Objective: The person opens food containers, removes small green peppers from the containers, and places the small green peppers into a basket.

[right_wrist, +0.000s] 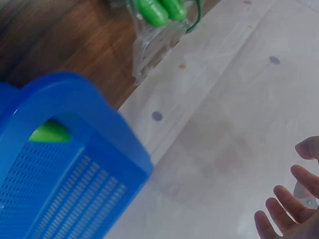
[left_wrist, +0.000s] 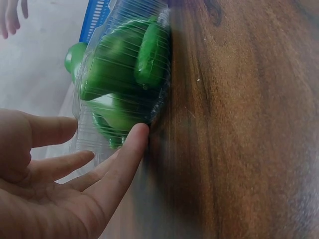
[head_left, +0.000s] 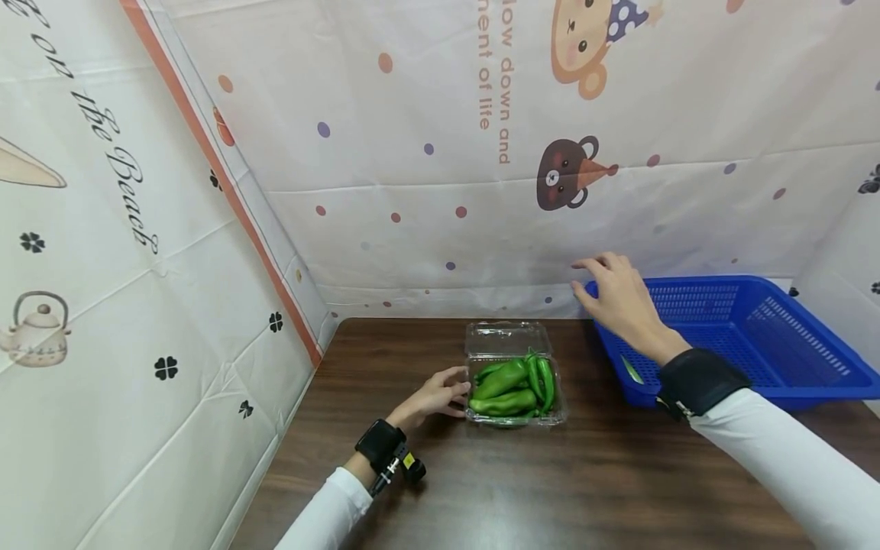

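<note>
A clear plastic clamshell box (head_left: 509, 340) stands on the wooden table with its lid folded back. Several green peppers (head_left: 504, 380) fill it, long thin ones at the right and thicker ones at the left. My left hand (head_left: 440, 393) rests against the box's left side, its fingers touching the plastic wall (left_wrist: 112, 107). My right hand (head_left: 622, 302) is raised over the near left corner of a blue basket (head_left: 729, 289), thumb and fingers apart, holding nothing. Inside the basket lies one green pepper (head_left: 632, 370), also visible in the right wrist view.
Behind the table hangs a white printed cloth (head_left: 412, 153) with dots and bear heads. Another printed cloth (head_left: 137, 305) covers the left side. The dark wooden table (head_left: 481, 489) extends in front of the box. The basket takes up the table's right side.
</note>
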{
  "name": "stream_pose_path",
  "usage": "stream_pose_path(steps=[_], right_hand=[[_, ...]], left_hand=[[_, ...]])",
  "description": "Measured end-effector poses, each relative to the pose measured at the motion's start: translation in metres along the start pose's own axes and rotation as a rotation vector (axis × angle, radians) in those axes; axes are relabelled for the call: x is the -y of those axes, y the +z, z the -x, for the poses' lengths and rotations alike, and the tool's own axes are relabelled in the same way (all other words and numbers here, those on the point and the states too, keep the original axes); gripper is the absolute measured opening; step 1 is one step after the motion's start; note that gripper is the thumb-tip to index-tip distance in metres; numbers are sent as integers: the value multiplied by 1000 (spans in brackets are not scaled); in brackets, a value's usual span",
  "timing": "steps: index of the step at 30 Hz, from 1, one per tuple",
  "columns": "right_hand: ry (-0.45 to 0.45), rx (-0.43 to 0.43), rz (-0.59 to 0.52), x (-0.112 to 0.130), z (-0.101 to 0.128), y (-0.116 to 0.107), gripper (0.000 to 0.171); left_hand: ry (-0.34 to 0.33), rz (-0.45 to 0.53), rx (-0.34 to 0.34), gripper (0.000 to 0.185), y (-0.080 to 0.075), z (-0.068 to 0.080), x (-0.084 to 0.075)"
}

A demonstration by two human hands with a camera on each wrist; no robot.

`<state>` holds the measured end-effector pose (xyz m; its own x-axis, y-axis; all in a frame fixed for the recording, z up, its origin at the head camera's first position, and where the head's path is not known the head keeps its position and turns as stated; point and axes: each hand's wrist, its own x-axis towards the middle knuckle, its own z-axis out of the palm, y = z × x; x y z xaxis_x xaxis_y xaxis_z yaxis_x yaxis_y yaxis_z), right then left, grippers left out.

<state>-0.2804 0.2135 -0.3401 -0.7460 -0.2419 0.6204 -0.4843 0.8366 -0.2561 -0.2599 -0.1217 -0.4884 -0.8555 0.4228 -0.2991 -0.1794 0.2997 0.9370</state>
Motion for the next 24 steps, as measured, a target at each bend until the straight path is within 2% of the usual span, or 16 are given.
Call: stream_pose_path(steps=[3,8,12,16,24], right_hand=[[-24,27,-16,6,0,4,30],[-60,139,-41,15,5,8,35],[-139,220,-30,21,10,14,38],[-202,256,-5,23,15,20,36],[-233,302,-4,28,25,30,38]], left_hand=[[12,-8,8,54,0,0,0],[26,-11,24,55,0,-1,1],[15,5,17,54,0,2,2],[13,5,6,54,1,5,2],[10,28,1,55,2,0,3]])
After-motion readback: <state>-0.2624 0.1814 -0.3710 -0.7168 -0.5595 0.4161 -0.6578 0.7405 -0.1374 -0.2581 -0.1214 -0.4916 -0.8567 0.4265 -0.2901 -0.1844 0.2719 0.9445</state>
